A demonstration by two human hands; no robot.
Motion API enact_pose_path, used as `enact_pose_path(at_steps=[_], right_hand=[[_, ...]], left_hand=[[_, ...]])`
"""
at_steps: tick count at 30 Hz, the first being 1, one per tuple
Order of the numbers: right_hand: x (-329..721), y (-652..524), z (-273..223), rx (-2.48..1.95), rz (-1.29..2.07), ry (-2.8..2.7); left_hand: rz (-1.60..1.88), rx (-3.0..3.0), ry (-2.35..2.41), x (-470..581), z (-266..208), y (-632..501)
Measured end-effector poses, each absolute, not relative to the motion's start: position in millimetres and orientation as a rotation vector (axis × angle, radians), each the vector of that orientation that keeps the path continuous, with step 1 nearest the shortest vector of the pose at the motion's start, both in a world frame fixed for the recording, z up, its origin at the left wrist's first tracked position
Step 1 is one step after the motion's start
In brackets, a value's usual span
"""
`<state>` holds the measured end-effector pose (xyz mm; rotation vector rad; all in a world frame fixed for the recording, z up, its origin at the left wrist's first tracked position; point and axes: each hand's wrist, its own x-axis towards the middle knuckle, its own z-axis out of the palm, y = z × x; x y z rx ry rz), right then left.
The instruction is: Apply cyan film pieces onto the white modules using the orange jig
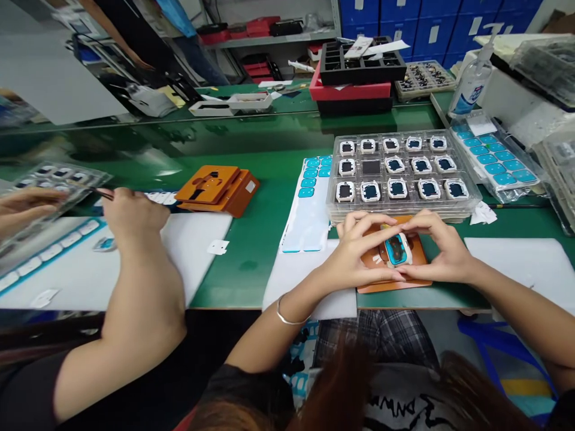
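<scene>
A white smartwatch case [408,254] with a blue-edged film [397,250] on its face stands between my hands. My left hand [359,251] has thumb and fingers closed around its left side. From the right, my right hand [438,248] grips the same case, and the fingertips of both hands meet at its top and bottom. Beneath lies an orange fixture plate [415,275], partly covered by my fingers. Just behind it is a clear plastic tray [332,200] with several white watch cases. A sheet of blue film stickers [308,224] lies left of the tray.
At left, a co-worker's hand [132,209] holds a dark thin tool by another tray [96,173]. An orange fixture [220,185] sits between us. Bagged blue stickers [503,158], a pump bottle [471,87] and a red box [350,90] stand farther back. White foam pads [516,266] line the front edge.
</scene>
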<state>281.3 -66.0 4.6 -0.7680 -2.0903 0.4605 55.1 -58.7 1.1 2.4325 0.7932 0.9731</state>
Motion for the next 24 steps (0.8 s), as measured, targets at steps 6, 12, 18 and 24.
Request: enact_pose_path(at_steps=[6, 12, 18, 24], right_hand=[[276.0, -68.7, 3.3, -0.572, 0.674, -1.986], [274.6, -71.5, 2.4, -0.609, 0.587, -2.000], [271.2, -74.9, 3.8, -0.683, 0.497, -2.032], [274.7, -69.4, 2.6, -0.821, 0.566, -1.997]], left_hand=[[1.100, 2.280, 0.702, 55.2, 2.6, -60.9], [1.151, 2.061, 0.651, 56.8, 1.9, -61.2], [1.121, 1.962, 0.655, 59.7, 3.0, -64.1], [1.163, 1.829, 0.637, 61.7, 6.0, -62.0]])
